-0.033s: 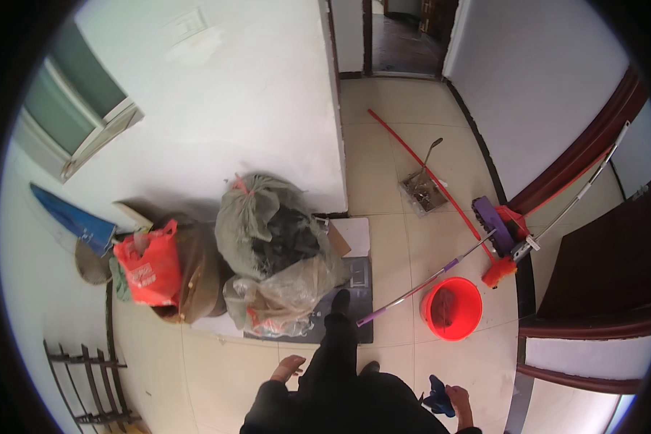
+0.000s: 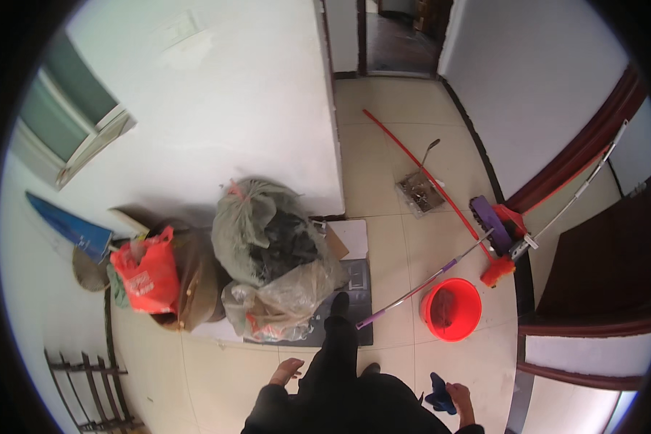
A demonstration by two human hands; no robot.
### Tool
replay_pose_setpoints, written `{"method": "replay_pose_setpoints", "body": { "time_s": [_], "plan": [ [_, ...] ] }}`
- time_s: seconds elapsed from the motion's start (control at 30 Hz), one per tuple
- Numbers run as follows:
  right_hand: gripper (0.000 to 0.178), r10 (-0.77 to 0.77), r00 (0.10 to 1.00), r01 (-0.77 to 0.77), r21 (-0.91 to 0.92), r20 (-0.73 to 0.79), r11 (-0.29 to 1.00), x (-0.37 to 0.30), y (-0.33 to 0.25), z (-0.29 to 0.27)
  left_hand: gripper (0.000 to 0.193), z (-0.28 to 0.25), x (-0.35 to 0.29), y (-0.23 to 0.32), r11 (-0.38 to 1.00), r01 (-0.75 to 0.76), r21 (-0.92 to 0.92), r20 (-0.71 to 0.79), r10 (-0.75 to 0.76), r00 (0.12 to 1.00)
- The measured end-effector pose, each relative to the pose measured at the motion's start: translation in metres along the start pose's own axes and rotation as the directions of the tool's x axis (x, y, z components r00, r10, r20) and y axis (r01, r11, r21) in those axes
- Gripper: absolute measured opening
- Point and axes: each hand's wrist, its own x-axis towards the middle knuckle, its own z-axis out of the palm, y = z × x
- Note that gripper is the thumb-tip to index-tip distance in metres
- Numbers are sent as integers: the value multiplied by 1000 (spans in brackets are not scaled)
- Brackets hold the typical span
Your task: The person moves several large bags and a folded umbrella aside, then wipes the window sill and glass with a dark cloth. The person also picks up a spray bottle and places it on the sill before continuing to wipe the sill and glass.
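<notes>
Person standing on tiled floor (image 2: 217, 376), dark blue cloth in right hand.

Left to right: red plastic bag (image 2: 148, 275), bulging grey-green sacks (image 2: 264, 231), left hand (image 2: 286, 371) empty with fingers loosely spread, red plastic bucket (image 2: 450, 309) near a purple-handled mop (image 2: 427, 282), right hand (image 2: 459, 399) clenched around the dark blue cloth (image 2: 438, 393).

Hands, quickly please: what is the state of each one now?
Left hand: open, fingers spread, holding nothing.
Right hand: closed on a dark blue cloth.
</notes>
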Motion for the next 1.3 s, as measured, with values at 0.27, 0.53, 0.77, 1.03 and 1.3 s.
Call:
{"method": "replay_pose_setpoints", "body": {
  "time_s": [0.27,0.53,0.77,1.03,1.3],
  "plan": [
    [45,79,996,-76,70,-49,995,-4,-161,-22,32,-102,55,72,987,118,-108,-54,-124,991],
    [45,254,967,-254,-20,-13,967,-43,-152,14,37,-136,103,144,985,76,-156,-30,-81,996],
    [39,389,920,-384,-89,51,919,-32,-141,36,37,-105,109,167,978,172,-118,44,-168,985],
    [38,271,958,-277,59,93,959,116,-202,-16,25,-110,185,204,921,76,-382,-82,-116,990],
    [40,74,996,-77,66,39,995,279,-268,-126,33,-62,207,268,741,-341,-579,-175,295,939]
  ]
}}
